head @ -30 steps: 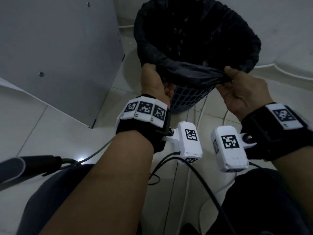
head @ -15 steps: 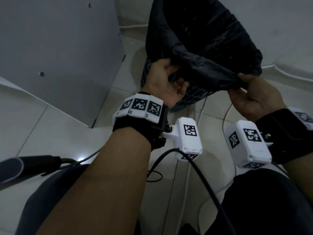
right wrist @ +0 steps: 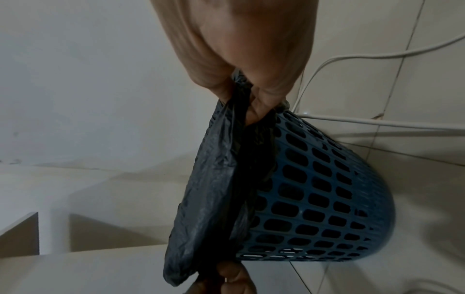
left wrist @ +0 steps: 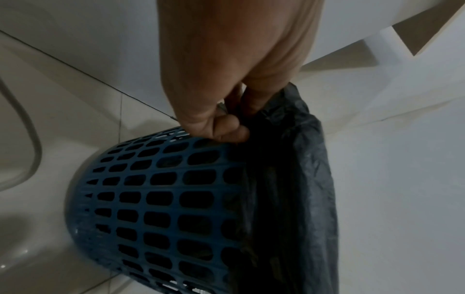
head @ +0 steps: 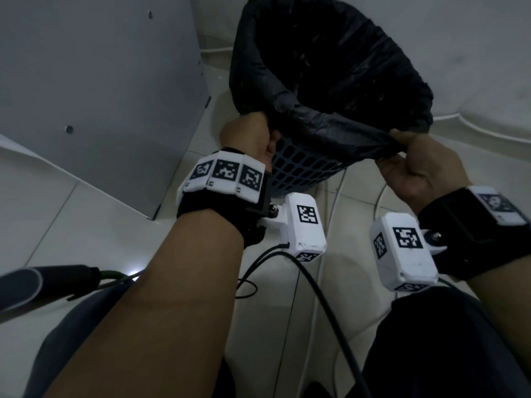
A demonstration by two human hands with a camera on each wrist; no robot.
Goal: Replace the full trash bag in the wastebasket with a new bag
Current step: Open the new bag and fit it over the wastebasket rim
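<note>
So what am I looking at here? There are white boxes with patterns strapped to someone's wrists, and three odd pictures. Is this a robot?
No robot: a person wears three cameras. The wide picture comes from one on the head, looking down at both arms. The white boxes are wrist cameras, and each gives one close picture along its hand. On the tiled floor stands a blue mesh wastebasket lined with a black trash bag. The left hand and the right hand each pinch the bag's edge at the near side of the rim. White cables lie on the floor beside the basket.
</note>
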